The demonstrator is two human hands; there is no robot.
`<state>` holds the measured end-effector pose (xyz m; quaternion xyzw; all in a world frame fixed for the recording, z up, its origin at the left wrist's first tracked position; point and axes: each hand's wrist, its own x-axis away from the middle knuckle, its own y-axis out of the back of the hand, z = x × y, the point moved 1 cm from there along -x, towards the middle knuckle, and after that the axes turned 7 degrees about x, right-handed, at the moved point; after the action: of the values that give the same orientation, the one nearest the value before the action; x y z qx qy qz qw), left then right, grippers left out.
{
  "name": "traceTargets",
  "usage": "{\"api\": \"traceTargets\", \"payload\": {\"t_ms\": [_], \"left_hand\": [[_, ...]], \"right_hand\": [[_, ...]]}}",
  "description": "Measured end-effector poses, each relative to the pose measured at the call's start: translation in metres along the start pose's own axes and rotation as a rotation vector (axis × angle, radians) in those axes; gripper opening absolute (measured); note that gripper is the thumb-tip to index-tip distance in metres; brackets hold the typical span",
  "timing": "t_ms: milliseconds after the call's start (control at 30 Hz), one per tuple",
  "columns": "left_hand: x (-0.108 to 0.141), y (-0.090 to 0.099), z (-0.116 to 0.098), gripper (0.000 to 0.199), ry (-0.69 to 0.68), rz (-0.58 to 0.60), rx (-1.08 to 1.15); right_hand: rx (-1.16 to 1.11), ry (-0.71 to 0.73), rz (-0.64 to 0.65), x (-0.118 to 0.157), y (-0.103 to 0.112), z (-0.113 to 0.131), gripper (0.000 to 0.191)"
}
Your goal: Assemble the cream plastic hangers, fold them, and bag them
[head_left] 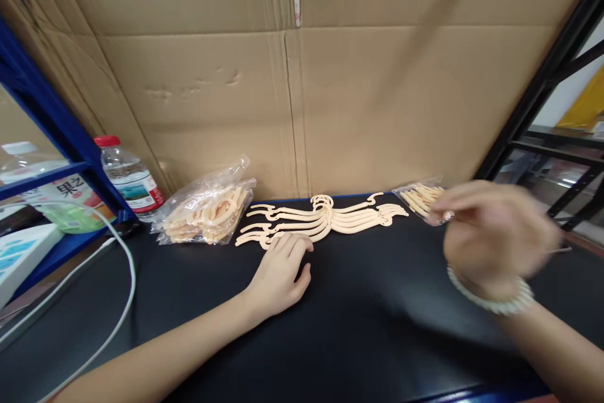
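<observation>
Several cream plastic hangers lie in an overlapping row on the black table. My left hand rests at their near left edge, fingers bent and thumb apart, with nothing seen in it. My right hand, blurred by motion and wearing a beaded bracelet, is raised at the right. Its fingertips are at the near corner of a clear bag of cream pieces; whether they grip it is too blurred to tell.
Another clear bag of cream hangers lies left of the row. Beside it stands a red-capped bottle. A white cable loops at the left. Cardboard rises behind, between a blue rack and a black rack.
</observation>
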<state>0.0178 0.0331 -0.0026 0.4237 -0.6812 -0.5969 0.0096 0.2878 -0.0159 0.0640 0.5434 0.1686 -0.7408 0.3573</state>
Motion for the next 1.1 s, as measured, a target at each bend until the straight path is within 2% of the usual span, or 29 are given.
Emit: {"api": "traceTargets", "payload": {"t_ms": [100, 133, 233, 367, 467, 533, 733, 900, 1100], "left_hand": [[0.005, 0.002, 0.0, 0.022, 0.022, 0.04, -0.013], [0.006, 0.002, 0.0, 0.021, 0.026, 0.052, -0.013], [0.01, 0.004, 0.0, 0.021, 0.033, 0.067, 0.002], [0.011, 0.005, 0.002, 0.023, 0.035, 0.075, 0.05], [0.012, 0.005, 0.003, 0.025, 0.021, 0.097, 0.087], [0.013, 0.005, 0.004, 0.026, 0.008, 0.105, 0.105], [0.014, 0.006, 0.004, 0.025, 0.006, 0.116, 0.152], [0.013, 0.008, 0.002, 0.025, 0.014, 0.112, 0.177], [0.014, 0.011, -0.002, 0.023, -0.072, 0.008, 0.223]], "right_hand": [[0.125, -0.057, 0.165, 0.002, -0.026, -0.033, 0.03], [0.161, -0.044, 0.285, 0.005, -0.035, -0.045, 0.029], [0.162, 0.006, 0.461, 0.021, -0.052, -0.073, 0.023], [0.17, 0.061, 0.602, 0.037, -0.054, -0.085, 0.007], [0.196, 0.07, 0.685, 0.043, -0.053, -0.086, 0.023], [0.199, 0.082, 0.744, 0.046, -0.055, -0.087, 0.024], [0.16, 0.063, 0.837, 0.046, -0.057, -0.088, 0.005], [0.152, 0.047, 0.897, 0.044, -0.056, -0.082, 0.007], [0.116, -0.156, 0.873, 0.048, -0.053, -0.081, 0.009]]}}
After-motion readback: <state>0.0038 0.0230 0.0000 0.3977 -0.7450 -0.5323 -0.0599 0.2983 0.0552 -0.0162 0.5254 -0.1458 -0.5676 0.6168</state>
